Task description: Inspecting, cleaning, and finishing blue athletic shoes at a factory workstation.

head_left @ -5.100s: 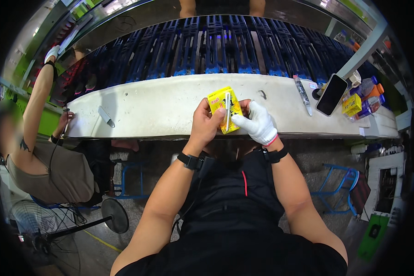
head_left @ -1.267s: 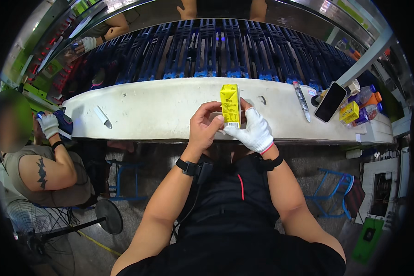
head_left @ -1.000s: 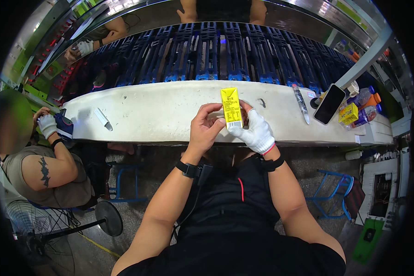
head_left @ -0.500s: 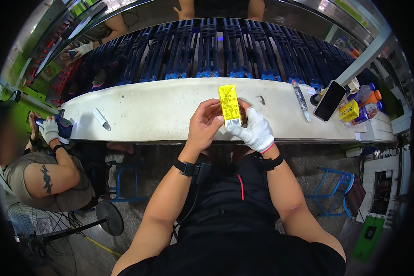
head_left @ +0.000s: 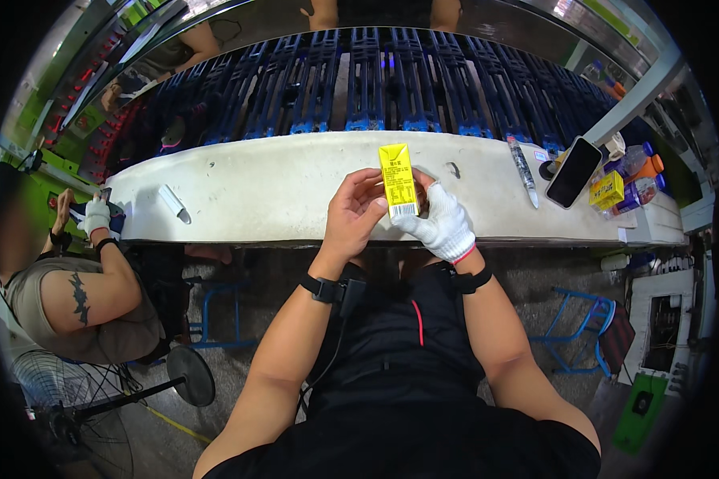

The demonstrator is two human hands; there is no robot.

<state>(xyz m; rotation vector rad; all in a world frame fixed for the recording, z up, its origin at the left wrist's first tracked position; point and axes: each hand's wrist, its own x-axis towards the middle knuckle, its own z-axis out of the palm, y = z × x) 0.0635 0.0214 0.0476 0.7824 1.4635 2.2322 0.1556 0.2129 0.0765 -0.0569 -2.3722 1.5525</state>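
Between my two hands, above the near edge of the pale worktop point(head_left: 280, 191), stands a yellow drink carton point(head_left: 398, 180), its printed side toward me. My bare left hand point(head_left: 355, 209) is closed on the carton's left side, thumb near its lower corner. On the other side my right hand point(head_left: 441, 221), in a white knit glove with bare fingertips, grips the lower right part. The fingers behind the carton are partly hidden.
Blue conveyor racks point(head_left: 367, 80) run beyond the worktop. On the right lie a utility knife point(head_left: 523, 172), a propped phone point(head_left: 574, 172), another yellow carton point(head_left: 607, 190) and bottles point(head_left: 641, 191). A white strip point(head_left: 173, 203) lies left. A co-worker point(head_left: 88, 299) handles a dark shoe point(head_left: 113, 217).
The conveyor racks have shifted sideways. My hands and the carton are nearly unmoved. The co-worker's hands and the shoe have moved slightly.
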